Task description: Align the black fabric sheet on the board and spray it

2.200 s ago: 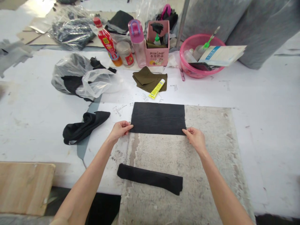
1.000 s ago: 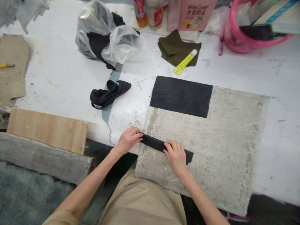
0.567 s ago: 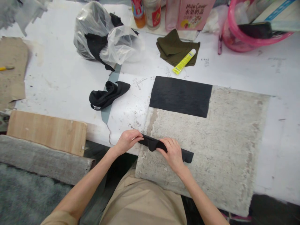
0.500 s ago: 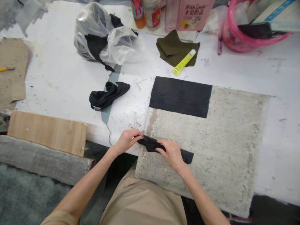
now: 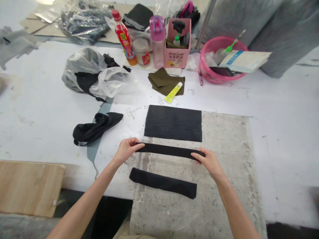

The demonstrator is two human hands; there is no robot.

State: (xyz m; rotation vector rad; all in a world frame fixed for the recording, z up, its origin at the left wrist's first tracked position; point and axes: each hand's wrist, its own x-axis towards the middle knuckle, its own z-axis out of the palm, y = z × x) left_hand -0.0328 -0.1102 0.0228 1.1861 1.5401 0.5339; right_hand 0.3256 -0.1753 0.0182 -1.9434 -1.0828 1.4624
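Note:
My left hand [image 5: 126, 151] and my right hand [image 5: 208, 161] each pinch one end of a narrow black fabric strip [image 5: 169, 151], held stretched out level just above a grey felt mat [image 5: 224, 172]. Just beyond the strip a black ribbed fabric rectangle [image 5: 173, 123] lies flat on the mat's far left corner. A second black strip [image 5: 163, 183] lies on the mat nearer to me, below the held one.
A crumpled black cloth [image 5: 96, 127] lies left of the mat. Further back are a plastic bag of black fabric [image 5: 92, 74], olive cloth [image 5: 164, 81] with a yellow glue tube [image 5: 173, 92], bottles, a pink box [image 5: 178, 54] and a pink basin [image 5: 219, 59]. A wooden board [image 5: 27, 187] sits at the near left.
Both hands lifted one black strip off the near pile and pulled it straight, moving it toward the black rectangle; another strip stays on the mat. The camera view tilted up.

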